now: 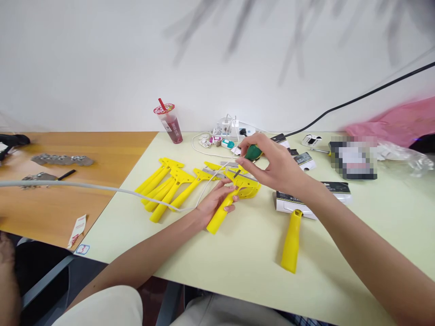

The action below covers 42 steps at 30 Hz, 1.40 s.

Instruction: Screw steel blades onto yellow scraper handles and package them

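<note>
Far along the pale green desk [238, 267], a plastic cup [165, 118] holds dark red drink [173, 134]. My left hand [217, 202] clamps a yellow scraper [219, 216]; my right hand [277, 163] pinches a green-handled screwdriver [253, 153].

Plastic scrapers [166, 199] on a desk [238, 271], a lidded cup [169, 124] behind them

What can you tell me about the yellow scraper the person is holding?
The yellow scraper looks like molded plastic, with a long, straight handle and a wide, flared head. A grey metal strip, apparently a blade, runs along the head's far edge. It lies on the pale green table, handle end toward the person. The left hand holds it near the head, while the dark shaft of a green-handled screwdriver, held in the right hand, reaches down to it.
</note>
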Motion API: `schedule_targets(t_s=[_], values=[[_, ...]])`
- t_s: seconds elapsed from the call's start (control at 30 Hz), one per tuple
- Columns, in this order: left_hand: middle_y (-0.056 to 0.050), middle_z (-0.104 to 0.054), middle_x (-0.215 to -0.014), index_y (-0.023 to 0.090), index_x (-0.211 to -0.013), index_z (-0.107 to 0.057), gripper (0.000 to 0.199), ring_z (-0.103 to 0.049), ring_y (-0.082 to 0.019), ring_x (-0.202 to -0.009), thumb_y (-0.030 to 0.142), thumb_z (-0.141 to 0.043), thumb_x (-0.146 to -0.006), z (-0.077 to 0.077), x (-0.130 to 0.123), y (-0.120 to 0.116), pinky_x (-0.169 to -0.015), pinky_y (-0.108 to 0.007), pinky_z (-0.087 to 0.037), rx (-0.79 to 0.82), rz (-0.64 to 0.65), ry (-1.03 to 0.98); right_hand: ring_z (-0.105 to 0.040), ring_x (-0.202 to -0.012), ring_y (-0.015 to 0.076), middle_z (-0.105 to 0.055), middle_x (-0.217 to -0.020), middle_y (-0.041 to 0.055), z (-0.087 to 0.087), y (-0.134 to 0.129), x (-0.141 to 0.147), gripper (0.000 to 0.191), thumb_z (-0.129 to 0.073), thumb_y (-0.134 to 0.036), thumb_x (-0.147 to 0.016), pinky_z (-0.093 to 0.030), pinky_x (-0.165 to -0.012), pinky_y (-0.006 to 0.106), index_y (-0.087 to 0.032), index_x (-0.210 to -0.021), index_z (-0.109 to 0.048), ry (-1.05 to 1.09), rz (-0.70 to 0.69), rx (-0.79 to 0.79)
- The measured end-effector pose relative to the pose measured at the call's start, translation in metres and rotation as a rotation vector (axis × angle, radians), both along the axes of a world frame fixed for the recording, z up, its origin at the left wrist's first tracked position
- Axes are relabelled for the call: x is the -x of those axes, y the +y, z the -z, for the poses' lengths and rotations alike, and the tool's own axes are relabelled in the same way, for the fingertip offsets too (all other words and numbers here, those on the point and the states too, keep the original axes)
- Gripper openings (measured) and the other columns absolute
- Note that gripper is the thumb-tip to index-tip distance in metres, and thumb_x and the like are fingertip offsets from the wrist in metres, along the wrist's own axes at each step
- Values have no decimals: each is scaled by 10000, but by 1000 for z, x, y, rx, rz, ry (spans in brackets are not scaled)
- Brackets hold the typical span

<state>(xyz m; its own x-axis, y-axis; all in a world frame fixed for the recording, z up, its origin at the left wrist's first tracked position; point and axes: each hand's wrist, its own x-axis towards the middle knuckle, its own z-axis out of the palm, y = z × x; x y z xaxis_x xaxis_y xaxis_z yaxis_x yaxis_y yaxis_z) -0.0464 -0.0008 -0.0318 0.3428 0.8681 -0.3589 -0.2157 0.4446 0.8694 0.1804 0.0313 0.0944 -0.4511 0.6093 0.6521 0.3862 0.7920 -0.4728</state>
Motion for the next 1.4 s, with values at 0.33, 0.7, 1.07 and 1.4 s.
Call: schedule_targets(t_s=[0.33,0.7,1.07,1.4], values=[[44,-789,-1180,659,-1430,-562,660,-809,-325,-1127,618,-888,-858,6,4,6,-373,-287,-494,-21,140,-48,-758,-958,259,-759,-1112,59,2,-2,0,224,-689,-495,-1074,-636,-865,409,-294,-1148,-623,-25,24,92],[53,-781,-1221,655,-1444,-556,624,-796,-322,-1182,620,-847,-894,9,6,8,-381,-271,-481,-9,123,-51,-758,-1159,259,-719,-1339,86,6,0,0,337,-604,-425,-1129,-641,-1005,446,-337,-1444,-521,41,-116,207],[57,-781,-1253,673,-1419,-569,600,-779,-350,-1235,632,-839,-886,14,6,8,-396,-288,-491,-56,149,-13,-749,-1150,267,-721,-1360,122,9,3,-1,419,-630,-395,-1099,-630,-996,456,-321,-1475,-459,-43,-94,176],[72,-791,-1269,634,-1456,-572,644,-779,-322,-1252,532,-858,-887,-10,13,23,-417,-268,-514,-64,56,-5,-775,-1074,294,-784,-1228,81,6,0,2,267,-723,-409,-1049,-615,-936,441,-297,-1257,-598,-42,19,143]])
